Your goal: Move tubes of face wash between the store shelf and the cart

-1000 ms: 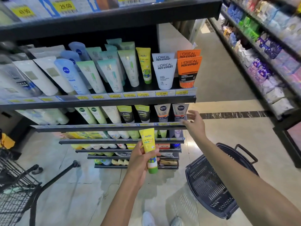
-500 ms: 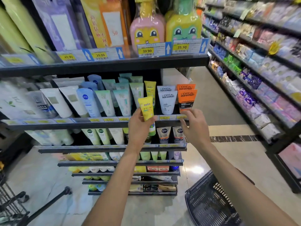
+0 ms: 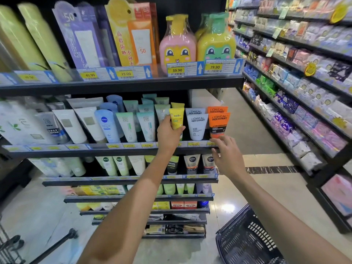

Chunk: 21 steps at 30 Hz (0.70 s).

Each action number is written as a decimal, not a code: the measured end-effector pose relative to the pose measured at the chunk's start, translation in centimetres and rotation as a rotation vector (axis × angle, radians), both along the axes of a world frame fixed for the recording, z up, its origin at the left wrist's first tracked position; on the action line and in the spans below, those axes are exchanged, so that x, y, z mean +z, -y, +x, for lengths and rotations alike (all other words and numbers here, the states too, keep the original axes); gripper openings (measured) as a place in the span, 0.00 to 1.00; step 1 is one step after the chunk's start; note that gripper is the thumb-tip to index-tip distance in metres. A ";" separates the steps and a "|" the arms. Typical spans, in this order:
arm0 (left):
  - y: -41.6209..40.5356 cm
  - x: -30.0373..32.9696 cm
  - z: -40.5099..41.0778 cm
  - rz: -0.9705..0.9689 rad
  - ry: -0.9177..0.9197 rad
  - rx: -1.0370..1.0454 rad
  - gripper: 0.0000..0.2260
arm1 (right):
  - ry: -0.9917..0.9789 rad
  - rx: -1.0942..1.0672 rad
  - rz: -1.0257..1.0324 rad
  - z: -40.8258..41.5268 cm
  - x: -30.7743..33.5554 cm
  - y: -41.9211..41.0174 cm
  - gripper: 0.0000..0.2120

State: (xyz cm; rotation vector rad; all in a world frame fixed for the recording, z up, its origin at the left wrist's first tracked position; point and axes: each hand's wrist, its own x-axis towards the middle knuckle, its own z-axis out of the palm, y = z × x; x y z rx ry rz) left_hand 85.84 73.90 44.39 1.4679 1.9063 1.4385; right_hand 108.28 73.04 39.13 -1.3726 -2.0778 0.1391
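Observation:
My left hand [image 3: 168, 135] grips a yellow face wash tube [image 3: 177, 119] upright at the middle shelf [image 3: 122, 151], in front of a second yellow tube and beside the white L'Oreal tubes [image 3: 197, 126]. The tube's lower end is hidden behind my fingers. My right hand [image 3: 225, 155] hovers with relaxed fingers at the shelf's right front edge, just below the orange L'Oreal tube [image 3: 219, 124], holding nothing. A dark plastic basket [image 3: 245, 239] sits on the floor at the lower right.
Rows of other tubes fill the shelf, Nivea [image 3: 106, 124] and green ones to the left. Bottles with cartoon faces [image 3: 178, 46] stand on the shelf above. A wire cart's frame [image 3: 11, 246] shows at the lower left. Another aisle shelf [image 3: 304, 103] runs along the right.
My left hand raised the yellow tube from waist height up to the middle shelf. My right hand rose from the lower shelf edge to the middle one. The camera tilted upward.

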 end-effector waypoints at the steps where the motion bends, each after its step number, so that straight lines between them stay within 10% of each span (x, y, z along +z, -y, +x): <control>1: -0.1 -0.4 0.1 -0.013 -0.009 0.001 0.13 | -0.002 0.000 -0.006 0.0 0.0 0.0 0.17; 21: 10.6 -5.0 -2.9 -0.122 -0.264 0.080 0.18 | 0.019 0.188 -0.146 -7.3 -4.4 6.2 0.16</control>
